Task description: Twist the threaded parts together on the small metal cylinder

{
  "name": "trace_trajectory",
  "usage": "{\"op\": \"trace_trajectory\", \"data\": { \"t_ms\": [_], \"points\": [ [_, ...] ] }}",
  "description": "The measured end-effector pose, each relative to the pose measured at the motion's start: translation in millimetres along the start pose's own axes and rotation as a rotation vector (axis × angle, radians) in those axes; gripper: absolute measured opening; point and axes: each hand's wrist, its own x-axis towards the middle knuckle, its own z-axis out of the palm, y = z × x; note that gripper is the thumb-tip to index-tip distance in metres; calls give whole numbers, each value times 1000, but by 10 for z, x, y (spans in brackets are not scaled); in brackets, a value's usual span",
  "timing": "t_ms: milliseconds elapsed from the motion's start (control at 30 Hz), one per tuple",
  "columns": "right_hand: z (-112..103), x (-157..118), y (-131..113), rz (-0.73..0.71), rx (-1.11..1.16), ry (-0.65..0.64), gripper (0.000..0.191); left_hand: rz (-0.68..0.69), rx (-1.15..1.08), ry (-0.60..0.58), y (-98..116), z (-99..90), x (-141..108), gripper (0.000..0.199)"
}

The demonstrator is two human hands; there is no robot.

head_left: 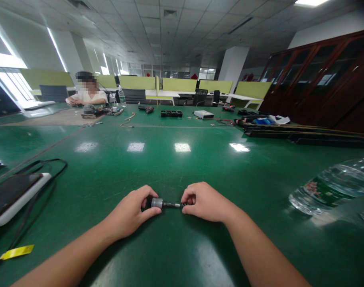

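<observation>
My left hand is closed around a short grey metal cylinder, gripping it between thumb and fingers. From the cylinder a thin dark shaft with a bright tip points to the right. Opposite it, my right hand pinches a small dark coil spring, mostly covered by the fingertips. The spring sits at the shaft's bright tip, in line with it; whether they touch I cannot tell. Both hands are low over the green tabletop, near its middle.
A clear water bottle lies on the right. To the left is a phone-like device with a black strap. Farther back are a power drill, a black tray, a white box and long black strips. Another person sits far left.
</observation>
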Motion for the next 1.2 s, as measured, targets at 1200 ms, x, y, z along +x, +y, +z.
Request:
{"op": "trace_trajectory", "data": {
  "t_ms": [1200],
  "points": [
    [309,94,-100,-82,214,109,27,6,-13,16,-7,11,1,22]
  ]
}}
